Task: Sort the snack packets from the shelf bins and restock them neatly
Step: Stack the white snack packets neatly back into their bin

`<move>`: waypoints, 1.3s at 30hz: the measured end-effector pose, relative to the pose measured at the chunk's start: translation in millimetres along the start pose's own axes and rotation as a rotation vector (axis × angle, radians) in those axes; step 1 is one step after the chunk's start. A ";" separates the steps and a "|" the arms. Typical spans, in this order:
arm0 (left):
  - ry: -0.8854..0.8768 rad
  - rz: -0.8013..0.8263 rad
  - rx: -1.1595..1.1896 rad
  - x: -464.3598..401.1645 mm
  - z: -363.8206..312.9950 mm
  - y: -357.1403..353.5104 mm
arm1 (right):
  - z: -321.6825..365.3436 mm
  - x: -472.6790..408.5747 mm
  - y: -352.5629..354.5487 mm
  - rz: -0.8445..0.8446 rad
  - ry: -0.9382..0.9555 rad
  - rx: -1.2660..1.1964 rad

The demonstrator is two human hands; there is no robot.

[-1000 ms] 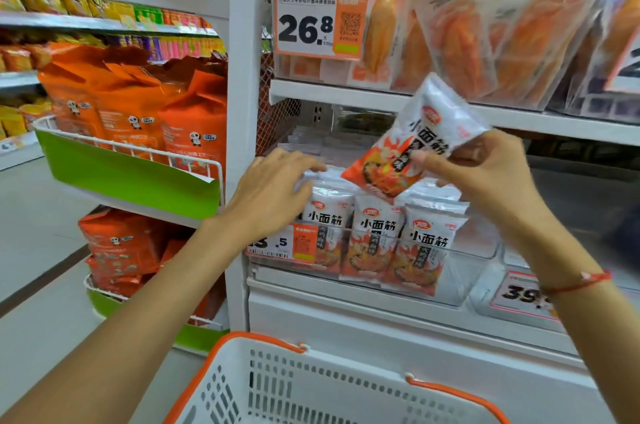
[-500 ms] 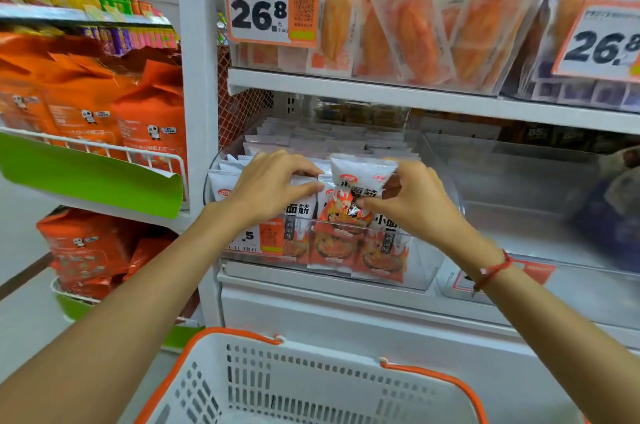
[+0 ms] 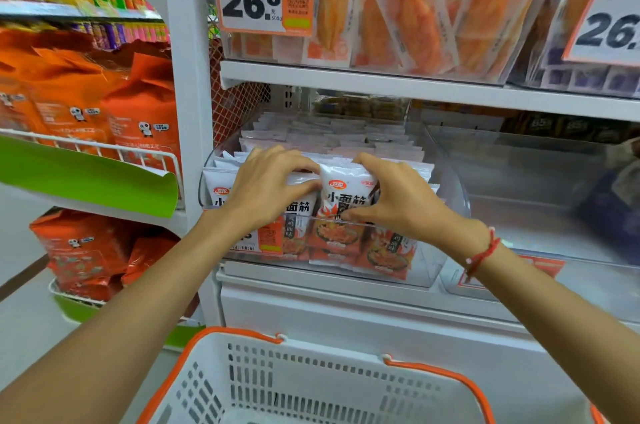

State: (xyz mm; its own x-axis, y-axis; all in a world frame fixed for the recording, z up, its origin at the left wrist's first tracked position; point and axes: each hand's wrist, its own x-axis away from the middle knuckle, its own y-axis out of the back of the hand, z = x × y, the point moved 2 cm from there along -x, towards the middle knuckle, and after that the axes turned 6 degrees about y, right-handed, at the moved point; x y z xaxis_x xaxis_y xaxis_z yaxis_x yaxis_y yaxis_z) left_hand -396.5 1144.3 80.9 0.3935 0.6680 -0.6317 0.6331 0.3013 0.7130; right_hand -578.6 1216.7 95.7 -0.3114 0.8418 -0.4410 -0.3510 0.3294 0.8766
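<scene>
Both hands are inside the clear bin [image 3: 446, 181]: the right hand [image 3: 394, 201] pinches a white-and-orange packet [image 3: 341, 205] by its right edge, thumb in front and fingers behind the top, while the left hand [image 3: 270, 188] curls over the top of the front-row packets [image 3: 298, 215] just left of it. The packet stands upright at the bin's front wall, long axis vertical, printed face outward, sealed top up. Judging by the neat rows filling the bin behind it, restocking here looks nearly done, with only this packet left to seat; the basket [image 3: 311, 385] below the bin shows no packets in its visible part.
</scene>
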 end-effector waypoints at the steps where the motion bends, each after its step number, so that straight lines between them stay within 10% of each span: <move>1: 0.002 -0.004 0.012 0.1 1.2 0.8 | -1.7 1.4 -1.4 0.003 -0.013 0.014; 5: 0.024 0.045 -0.026 -0.6 0.1 -1.0 | 1.3 5.1 1.7 0.077 0.027 -0.036; 10: 0.056 -0.045 0.224 15.5 -29.4 7.2 | 0.3 19.1 16.6 -0.259 0.067 0.036; 30: 0.127 0.239 -0.120 26.2 -49.1 3.2 | 8.5 6.1 5.0 0.163 -0.071 0.118; 35: 0.131 -0.098 -0.060 50.1 -52.6 -1.7 | -5.6 53.4 16.5 -0.275 -0.100 0.128; 39: 0.001 0.000 -0.221 57.4 -58.5 -36.0 | -27.7 86.5 -4.9 -0.278 -0.205 0.304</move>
State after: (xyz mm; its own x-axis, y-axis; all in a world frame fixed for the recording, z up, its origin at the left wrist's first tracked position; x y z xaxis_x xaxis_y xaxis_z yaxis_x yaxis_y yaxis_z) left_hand -435.7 1211.6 36.8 0.3926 0.6685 -0.6317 0.4716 0.4433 0.7622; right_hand -628.3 1276.1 48.0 -0.0499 0.7612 -0.6466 -0.1117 0.6390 0.7610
